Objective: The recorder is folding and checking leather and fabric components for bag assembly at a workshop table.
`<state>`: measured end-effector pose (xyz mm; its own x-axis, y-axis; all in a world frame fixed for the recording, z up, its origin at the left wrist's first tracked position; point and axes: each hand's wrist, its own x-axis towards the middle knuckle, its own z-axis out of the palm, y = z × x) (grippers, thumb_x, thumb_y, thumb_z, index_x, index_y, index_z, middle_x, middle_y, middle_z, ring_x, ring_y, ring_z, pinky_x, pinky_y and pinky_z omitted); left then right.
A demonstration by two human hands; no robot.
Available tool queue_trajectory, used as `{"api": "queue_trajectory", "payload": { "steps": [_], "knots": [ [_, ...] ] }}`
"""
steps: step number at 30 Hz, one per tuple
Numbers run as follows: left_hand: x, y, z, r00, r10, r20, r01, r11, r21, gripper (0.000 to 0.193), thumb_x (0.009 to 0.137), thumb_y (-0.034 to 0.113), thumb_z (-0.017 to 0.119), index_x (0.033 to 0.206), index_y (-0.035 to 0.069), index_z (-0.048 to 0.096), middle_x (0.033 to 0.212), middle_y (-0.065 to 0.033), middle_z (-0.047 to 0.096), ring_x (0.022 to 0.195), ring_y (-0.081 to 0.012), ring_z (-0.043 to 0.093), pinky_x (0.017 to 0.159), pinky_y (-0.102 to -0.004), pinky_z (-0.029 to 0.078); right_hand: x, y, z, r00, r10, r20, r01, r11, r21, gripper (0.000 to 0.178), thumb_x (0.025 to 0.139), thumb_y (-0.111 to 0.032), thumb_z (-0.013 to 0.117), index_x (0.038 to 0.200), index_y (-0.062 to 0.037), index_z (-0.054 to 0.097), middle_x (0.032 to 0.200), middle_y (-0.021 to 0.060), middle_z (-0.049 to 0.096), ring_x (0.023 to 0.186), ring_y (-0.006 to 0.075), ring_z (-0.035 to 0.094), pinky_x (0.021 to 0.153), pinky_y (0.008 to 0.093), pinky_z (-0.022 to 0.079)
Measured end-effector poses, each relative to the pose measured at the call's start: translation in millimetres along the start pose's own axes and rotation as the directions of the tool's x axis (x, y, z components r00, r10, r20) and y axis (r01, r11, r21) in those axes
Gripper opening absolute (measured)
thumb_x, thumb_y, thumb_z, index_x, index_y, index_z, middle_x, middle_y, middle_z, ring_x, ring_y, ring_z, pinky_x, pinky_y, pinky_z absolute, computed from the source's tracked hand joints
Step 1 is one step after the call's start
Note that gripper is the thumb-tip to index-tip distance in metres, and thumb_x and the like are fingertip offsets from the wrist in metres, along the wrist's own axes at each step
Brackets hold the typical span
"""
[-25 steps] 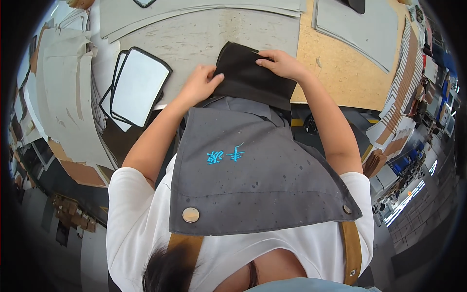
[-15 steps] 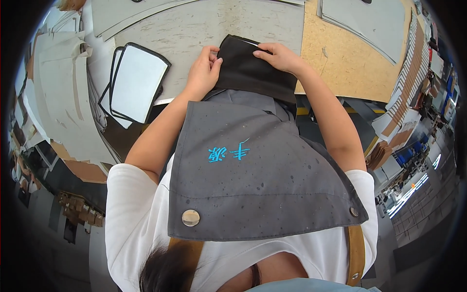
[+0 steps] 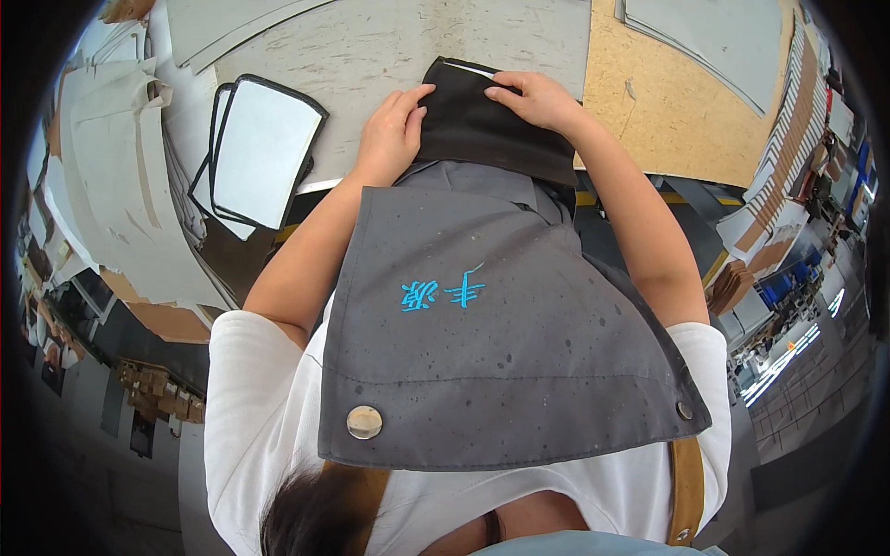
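Nearest is a grey cloth apron [image 3: 501,334] with dark specks and round metal snaps [image 3: 364,423]. Beyond it, at the tabletop's near edge, lies a flat, smooth black piece [image 3: 496,139], roughly rectangular; a white strip shows along its far edge, though whether it is a pocket or a fold cannot be told. The right hand [image 3: 545,100] clamps that edge, thumb on the black face. The left hand [image 3: 393,134] has bent fingers at the left side; their grip cannot be told. To the left, white panels [image 3: 264,153] with black borders overlap. Farther out spread the scuffed grey tabletop [image 3: 389,56], a speckled tan board [image 3: 677,125] and thin grey sheets [image 3: 718,42].
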<state>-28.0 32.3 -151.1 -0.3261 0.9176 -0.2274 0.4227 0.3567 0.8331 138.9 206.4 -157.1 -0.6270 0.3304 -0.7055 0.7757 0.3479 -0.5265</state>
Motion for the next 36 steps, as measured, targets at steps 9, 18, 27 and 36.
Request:
{"api": "queue_trajectory", "payload": {
  "steps": [9,18,27,36],
  "knots": [
    [-0.3,1.1,-1.1,1.0,0.003,0.012,-0.004,0.998,0.063,0.035,0.083,0.003,0.054,0.117,0.014,0.057,0.079,-0.0101,0.053,0.069,-0.0275,0.055,0.063,-0.0365,0.046,2.1,-3.7,-1.8,0.999,0.044,0.025,-0.044,0.999,0.004,0.041,0.085,-0.042,0.054,0.112,-0.012,0.06,0.102,0.0118,0.064,0.094,0.029,0.06,0.08,0.0359,0.047],
    [-1.7,-2.8,3.4,0.998,0.059,-0.027,-0.057,0.996,0.063,0.04,0.084,0.004,0.054,0.122,0.016,0.055,0.075,-0.0099,0.05,0.064,-0.0245,0.051,0.06,-0.0335,0.043,2.9,-0.9,-0.7,0.998,0.055,0.021,-0.056,0.998,0.034,0.043,0.084,-0.041,0.055,0.113,-0.0097,0.06,0.103,0.0122,0.064,0.094,0.0284,0.06,0.081,0.0354,0.047],
    [-0.8,-3.8,3.9,0.999,0.043,-0.012,-0.042,0.995,0.086,0.04,0.084,0.004,0.054,0.123,0.015,0.054,0.075,-0.01,0.05,0.064,-0.0253,0.052,0.061,-0.0345,0.044,0.6,-3.8,0.9,0.999,0.012,-0.044,-0.008,0.995,0.103,0.031,0.087,-0.033,0.055,0.097,-0.0041,0.061,0.075,0.0086,0.059,0.071,0.0185,0.053,0.068,0.0306,0.043],
    [1.8,1.0,2.8,1.0,-0.005,0.006,0.005,0.991,0.13,0.038,0.084,0.006,0.055,0.121,0.014,0.055,0.076,-0.0119,0.048,0.069,-0.027,0.051,0.065,-0.0356,0.043,-1.2,-4.8,2.4,0.998,0.018,-0.066,-0.011,0.994,0.106,0.032,0.086,-0.033,0.055,0.098,-0.0041,0.061,0.076,0.0095,0.06,0.072,0.0196,0.054,0.069,0.0313,0.043]
  ]
}}
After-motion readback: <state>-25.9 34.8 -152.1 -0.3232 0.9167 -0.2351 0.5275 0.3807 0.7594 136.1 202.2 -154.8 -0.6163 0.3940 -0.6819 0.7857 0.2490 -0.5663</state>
